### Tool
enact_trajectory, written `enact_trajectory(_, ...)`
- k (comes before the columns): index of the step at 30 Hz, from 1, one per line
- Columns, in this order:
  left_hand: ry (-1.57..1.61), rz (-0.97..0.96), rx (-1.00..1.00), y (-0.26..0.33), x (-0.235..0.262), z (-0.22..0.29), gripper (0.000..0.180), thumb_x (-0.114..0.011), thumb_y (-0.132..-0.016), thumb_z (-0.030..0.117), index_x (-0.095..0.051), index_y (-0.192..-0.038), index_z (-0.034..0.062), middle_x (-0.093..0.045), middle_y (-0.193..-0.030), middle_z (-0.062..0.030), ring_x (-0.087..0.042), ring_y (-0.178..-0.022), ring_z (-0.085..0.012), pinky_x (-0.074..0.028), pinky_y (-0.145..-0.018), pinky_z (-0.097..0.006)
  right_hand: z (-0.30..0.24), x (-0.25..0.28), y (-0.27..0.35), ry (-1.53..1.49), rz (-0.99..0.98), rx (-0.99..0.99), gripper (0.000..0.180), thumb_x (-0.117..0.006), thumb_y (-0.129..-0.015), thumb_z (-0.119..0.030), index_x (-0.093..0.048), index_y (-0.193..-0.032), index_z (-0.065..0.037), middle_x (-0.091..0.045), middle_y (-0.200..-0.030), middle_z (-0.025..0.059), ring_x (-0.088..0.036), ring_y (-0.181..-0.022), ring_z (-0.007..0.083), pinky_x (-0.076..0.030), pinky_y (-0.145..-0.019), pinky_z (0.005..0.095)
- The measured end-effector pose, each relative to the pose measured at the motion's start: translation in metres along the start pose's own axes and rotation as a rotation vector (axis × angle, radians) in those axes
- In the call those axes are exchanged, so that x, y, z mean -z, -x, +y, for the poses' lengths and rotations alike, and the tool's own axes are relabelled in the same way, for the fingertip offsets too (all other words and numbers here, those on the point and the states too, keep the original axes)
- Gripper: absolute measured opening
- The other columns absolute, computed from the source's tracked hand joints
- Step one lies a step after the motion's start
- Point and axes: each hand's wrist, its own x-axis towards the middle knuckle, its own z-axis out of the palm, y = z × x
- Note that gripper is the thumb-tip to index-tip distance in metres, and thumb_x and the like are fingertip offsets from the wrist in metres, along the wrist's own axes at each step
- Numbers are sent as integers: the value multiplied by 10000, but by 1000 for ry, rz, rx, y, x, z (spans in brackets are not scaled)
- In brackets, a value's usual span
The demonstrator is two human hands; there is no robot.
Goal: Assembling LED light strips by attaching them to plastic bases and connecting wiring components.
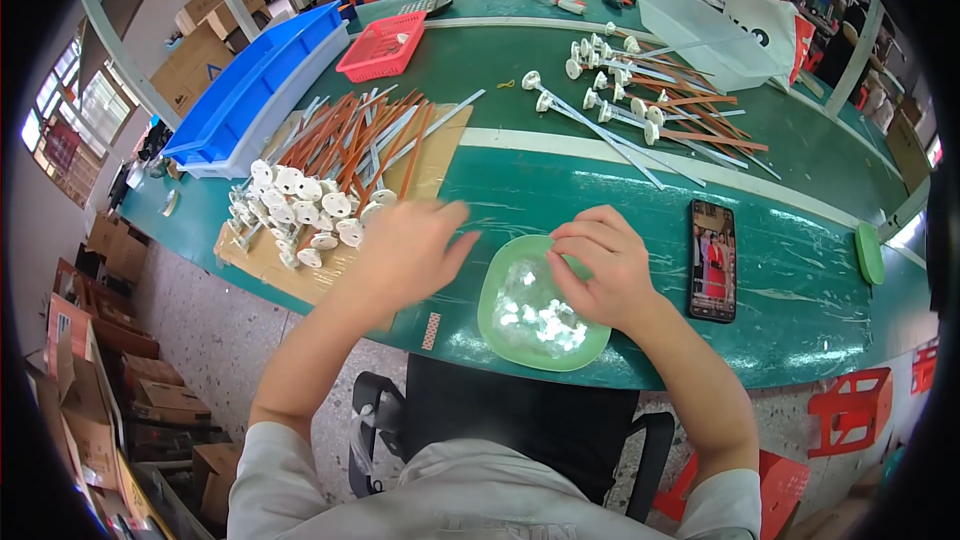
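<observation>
My left hand [405,250] hovers, blurred, fingers spread, at the near end of a pile of thin rods with white round caps [330,165] lying on a cardboard sheet [270,265]; I cannot see anything held in it. My right hand [605,265] reaches with curled fingers into a light green bowl [497,335] holding several small clear and white pieces [540,315]; whether a piece is pinched is hidden. A second heap of capped rods [650,105] lies farther back on the right.
A smartphone [712,260] with a lit screen lies right of the bowl. A red basket [380,45], long blue and white trays [255,90], a clear bag [700,30] and a green lid [868,252] sit on the green table [800,310]. Cartons stand on the floor at left.
</observation>
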Motion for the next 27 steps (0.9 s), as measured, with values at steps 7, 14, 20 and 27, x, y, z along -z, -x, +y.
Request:
enact_trajectory(7, 318, 104, -67, -123, -83, -28, 115, -673, -805, 111, -636, -884, 35, -662, -789, -153, -653, -734, -363, -522, -659, -424, 2, 1, -1, -24, -24, -11, 171, -749, -643, 12, -646, -768, -43, -670, -853, 68, -609, -748, 266, -519, -636, 334)
enact_trajectory(14, -314, -88, 30, -215, -123, -66, 668, -643, -767, -4, -517, -1341, 313, -336, -1507, -124, -559, -1160, -320, -519, -897, -437, 0, -2, -3, -54, -32, 1, 177, -759, -651, 6, -653, -785, -42, -670, -858, 72, -614, -744, 261, -521, -632, 328)
enact_trajectory(20, -268, -147, -1, -230, -149, -60, 455, -666, -766, 47, -609, -1193, 195, -466, -1385, -137, -603, -1082, -283, -539, -821, -428, 4, 0, 0, -46, -85, -2, 185, -760, -661, -8, -660, -811, -47, -667, -857, 64, -616, -740, 248, -524, -620, 313)
enact_trajectory(27, -522, -15, -116, -207, -112, -45, 45, -685, -710, 91, -700, -738, 122, -685, -778, -41, -668, -838, -229, -513, -636, -351, 3, 2, 0, -76, -129, 13, 162, -753, -682, -26, -666, -817, -46, -669, -850, 56, -619, -740, 246, -525, -619, 313)
